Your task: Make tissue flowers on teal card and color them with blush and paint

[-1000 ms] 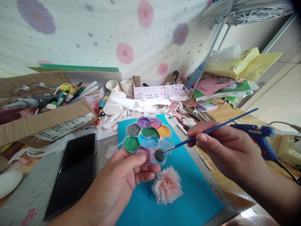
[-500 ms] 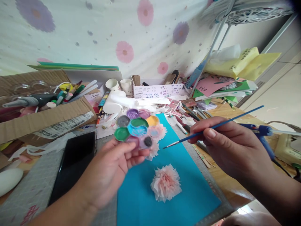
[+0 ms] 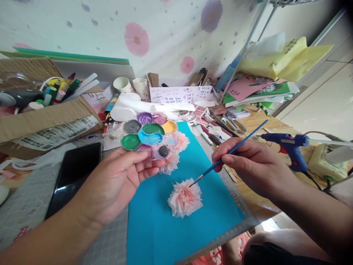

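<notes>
My left hand (image 3: pixel 129 165) grips the near edge of a flower-shaped paint palette (image 3: pixel 151 138), its wells filled with green, blue, purple, yellow, grey and other paints. Between the thumb and fingers of my right hand (image 3: pixel 248 165) is a thin blue paintbrush (image 3: pixel 234 147), tilted down to the left. Its bristle tip is at the upper right of a pale pink tissue-paper flower (image 3: pixel 185 198); whether it touches I cannot tell. That flower lies on a blue sheet of paper (image 3: pixel 165 235). Two more pink paper flowers (image 3: pixel 170 164) sit farther back, partly hidden by the palette.
A black phone (image 3: pixel 75 173) lies on the grey cutting mat (image 3: pixel 104 235) at left, beside a cardboard box (image 3: pixel 52 129) of pens. Scissors (image 3: pixel 234 123), a blue glue gun (image 3: pixel 289 145) and a power strip (image 3: pixel 325 162) are at right. Paper cups (image 3: pixel 140 89) stand behind.
The brush tip has moved down from above the blue sheet to the front pink flower. My left hand still holds the palette. The camera view has shifted slightly.
</notes>
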The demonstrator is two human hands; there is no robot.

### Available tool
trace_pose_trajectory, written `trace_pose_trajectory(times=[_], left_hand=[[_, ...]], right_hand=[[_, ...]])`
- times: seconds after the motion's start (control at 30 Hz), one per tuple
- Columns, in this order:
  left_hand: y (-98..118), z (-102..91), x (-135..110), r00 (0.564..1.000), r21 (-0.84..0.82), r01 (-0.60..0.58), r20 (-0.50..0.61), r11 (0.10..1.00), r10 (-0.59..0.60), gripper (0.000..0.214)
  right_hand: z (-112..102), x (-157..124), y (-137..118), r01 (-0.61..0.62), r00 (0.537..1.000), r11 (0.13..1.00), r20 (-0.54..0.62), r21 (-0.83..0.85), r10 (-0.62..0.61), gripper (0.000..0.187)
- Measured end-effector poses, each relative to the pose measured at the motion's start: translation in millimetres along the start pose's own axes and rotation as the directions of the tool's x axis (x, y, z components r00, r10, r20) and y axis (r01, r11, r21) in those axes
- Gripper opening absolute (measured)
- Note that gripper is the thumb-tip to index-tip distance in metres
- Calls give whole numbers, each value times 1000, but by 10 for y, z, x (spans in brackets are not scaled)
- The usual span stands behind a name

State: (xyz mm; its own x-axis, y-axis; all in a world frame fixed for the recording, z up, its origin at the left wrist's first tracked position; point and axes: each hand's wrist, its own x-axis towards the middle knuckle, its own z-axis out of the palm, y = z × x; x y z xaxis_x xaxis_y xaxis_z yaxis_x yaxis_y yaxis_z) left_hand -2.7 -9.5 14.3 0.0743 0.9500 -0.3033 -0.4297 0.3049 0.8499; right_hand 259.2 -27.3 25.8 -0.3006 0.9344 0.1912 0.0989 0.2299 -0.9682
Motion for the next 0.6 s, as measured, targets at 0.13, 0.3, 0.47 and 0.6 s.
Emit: trace_pose_trajectory(times=[0.13, 0.3, 0.47, 0.6], left_hand=[[-2, 6, 6, 1000, 9, 10, 22, 1000, -10, 3], [-9, 18, -1, 1000, 45, 0, 21, 999, -1, 5], [-11, 27, -5, 1000, 56, -20, 25, 998, 18, 5], [-9, 31, 7, 999, 59, -26, 36, 998, 24, 6]], right_hand=[[12, 3, -12, -9, 999, 999, 32, -32, 10, 10], [38, 11, -22, -21, 1000, 997, 13, -81, 23, 15], [37, 24, -24, -20, 1000, 994, 3, -112, 21, 17], [29, 29, -12, -9, 1000, 995, 12, -103, 11, 15]])
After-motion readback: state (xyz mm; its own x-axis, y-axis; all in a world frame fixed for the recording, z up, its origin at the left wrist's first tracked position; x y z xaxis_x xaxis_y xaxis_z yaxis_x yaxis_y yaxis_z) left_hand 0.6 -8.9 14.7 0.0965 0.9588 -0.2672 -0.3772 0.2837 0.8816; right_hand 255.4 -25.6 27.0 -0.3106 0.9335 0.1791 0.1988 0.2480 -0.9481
